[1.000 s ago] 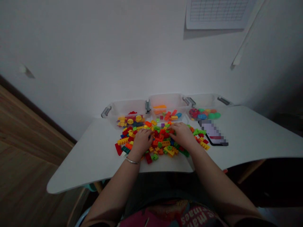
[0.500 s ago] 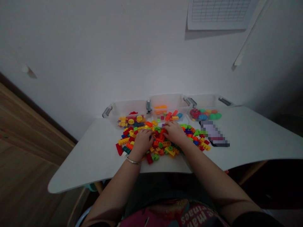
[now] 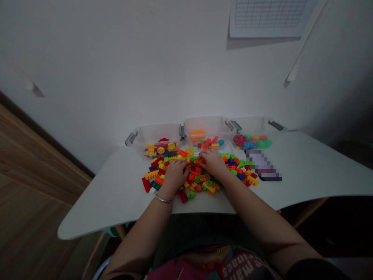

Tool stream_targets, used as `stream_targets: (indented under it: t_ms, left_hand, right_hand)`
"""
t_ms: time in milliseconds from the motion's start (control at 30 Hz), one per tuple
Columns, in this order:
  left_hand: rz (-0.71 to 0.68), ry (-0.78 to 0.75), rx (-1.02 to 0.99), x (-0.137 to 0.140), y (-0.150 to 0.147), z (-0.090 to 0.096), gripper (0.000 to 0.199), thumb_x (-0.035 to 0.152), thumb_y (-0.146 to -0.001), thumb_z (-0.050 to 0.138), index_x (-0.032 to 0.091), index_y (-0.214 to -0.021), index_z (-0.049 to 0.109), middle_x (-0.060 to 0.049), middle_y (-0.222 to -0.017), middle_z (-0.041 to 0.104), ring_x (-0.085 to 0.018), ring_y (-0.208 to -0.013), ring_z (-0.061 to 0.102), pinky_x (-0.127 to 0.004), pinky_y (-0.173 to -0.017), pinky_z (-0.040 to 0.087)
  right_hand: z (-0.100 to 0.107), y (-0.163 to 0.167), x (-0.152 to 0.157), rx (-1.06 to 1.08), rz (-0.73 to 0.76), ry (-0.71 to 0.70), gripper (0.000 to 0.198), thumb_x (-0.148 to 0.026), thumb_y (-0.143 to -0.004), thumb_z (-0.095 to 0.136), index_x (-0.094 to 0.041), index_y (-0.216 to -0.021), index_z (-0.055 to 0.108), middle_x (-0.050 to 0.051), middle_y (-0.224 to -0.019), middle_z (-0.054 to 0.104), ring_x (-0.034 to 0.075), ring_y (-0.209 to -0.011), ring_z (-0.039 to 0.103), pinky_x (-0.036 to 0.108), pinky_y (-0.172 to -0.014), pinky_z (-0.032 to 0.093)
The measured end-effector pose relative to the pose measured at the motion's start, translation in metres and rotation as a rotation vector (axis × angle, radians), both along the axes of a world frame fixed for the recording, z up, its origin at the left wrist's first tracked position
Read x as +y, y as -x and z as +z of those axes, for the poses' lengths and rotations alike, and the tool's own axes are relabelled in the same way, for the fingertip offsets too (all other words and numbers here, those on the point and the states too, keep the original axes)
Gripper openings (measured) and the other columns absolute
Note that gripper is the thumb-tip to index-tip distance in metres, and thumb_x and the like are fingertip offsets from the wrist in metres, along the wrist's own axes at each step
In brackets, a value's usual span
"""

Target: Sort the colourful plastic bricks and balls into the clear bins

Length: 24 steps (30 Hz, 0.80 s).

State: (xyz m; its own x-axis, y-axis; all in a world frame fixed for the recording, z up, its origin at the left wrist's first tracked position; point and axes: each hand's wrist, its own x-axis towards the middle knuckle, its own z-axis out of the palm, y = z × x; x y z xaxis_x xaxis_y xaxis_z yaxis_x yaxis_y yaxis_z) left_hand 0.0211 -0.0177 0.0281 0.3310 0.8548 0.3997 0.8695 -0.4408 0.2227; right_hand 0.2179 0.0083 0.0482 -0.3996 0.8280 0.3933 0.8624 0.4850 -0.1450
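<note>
Reached among bricks [image 3: 204, 177] with curled fingers [image 3: 201, 160] of left hand [image 3: 175, 174] and right hand [image 3: 214, 162], impossible to tell if grasping; likely needed light touch.

My left fingers [image 3: 183, 163] and right fingers [image 3: 204, 154] in brick pile [image 3: 205, 177], white worktop [image 3: 113, 198]; grip unclear. Silver bangle [image 3: 163, 199], my left wrist. Three clear bins [image 3: 159, 131] behind, toys [image 3: 161, 149] inside. Phone [image 3: 264, 165] right of pile, screen pixelated. Gridded sheet [image 3: 268, 17] above.

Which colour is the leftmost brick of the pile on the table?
Red; the leftmost brick shows best in the head view.
</note>
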Motion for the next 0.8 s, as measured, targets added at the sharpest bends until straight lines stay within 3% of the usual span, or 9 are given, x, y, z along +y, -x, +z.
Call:
stream_targets:
  t_ms: [133,267,467,600,800]
  left_hand:
    - [0.002,0.007,-0.002,-0.001,0.0,0.002,0.023,0.021,-0.087,0.055,0.018,-0.105,0.07,-0.007,-0.11,0.071,-0.024,-0.106,0.059,-0.04,-0.099,0.047]
    - [0.002,0.006,-0.001,-0.002,0.0,0.003,0.024,0.02,-0.087,0.055,0.018,-0.105,0.07,-0.007,-0.111,0.071,-0.024,-0.107,0.059,-0.04,-0.099,0.047]
    - [-0.003,0.003,-0.02,-0.001,0.004,0.0,0.023,0.02,-0.086,0.054,0.019,-0.104,0.07,-0.007,-0.109,0.071,-0.023,-0.106,0.06,-0.04,-0.098,0.047]
    - [-0.008,-0.001,-0.032,-0.002,0.007,-0.001,0.023,0.019,-0.086,0.054,0.02,-0.103,0.07,-0.007,-0.109,0.071,-0.023,-0.105,0.06,-0.04,-0.098,0.047]
    - [-0.007,-0.001,-0.016,-0.002,0.009,-0.002,0.024,0.019,-0.086,0.055,0.019,-0.104,0.07,-0.007,-0.109,0.071,-0.023,-0.104,0.06,-0.04,-0.097,0.047]
  right_hand:
    - [0.002,0.0,0.001,0.166,-0.028,0.01,0.017,-0.028,-0.078,0.074,-0.02,-0.092,0.068,0.007,-0.097,0.071,0.026,-0.098,0.06,0.039,-0.089,0.044]
    - [0.008,-0.002,0.008,0.491,-0.025,0.092,0.018,-0.027,-0.076,0.073,-0.019,-0.091,0.066,0.006,-0.091,0.071,0.022,-0.087,0.064,0.036,-0.082,0.048]
    - [0.031,-0.011,0.028,0.915,-0.048,0.112,0.027,-0.041,-0.076,0.065,-0.019,-0.091,0.061,0.004,-0.084,0.069,0.018,-0.078,0.065,0.032,-0.071,0.051]
    - [0.048,-0.021,0.04,0.892,-0.094,-0.042,0.029,-0.043,-0.078,0.062,-0.018,-0.092,0.061,0.004,-0.085,0.068,0.018,-0.079,0.063,0.031,-0.07,0.049]
    - [0.056,-0.031,0.05,0.6,-0.31,-0.239,0.028,-0.044,-0.084,0.06,-0.018,-0.094,0.064,0.009,-0.091,0.068,0.024,-0.088,0.06,0.038,-0.08,0.044]
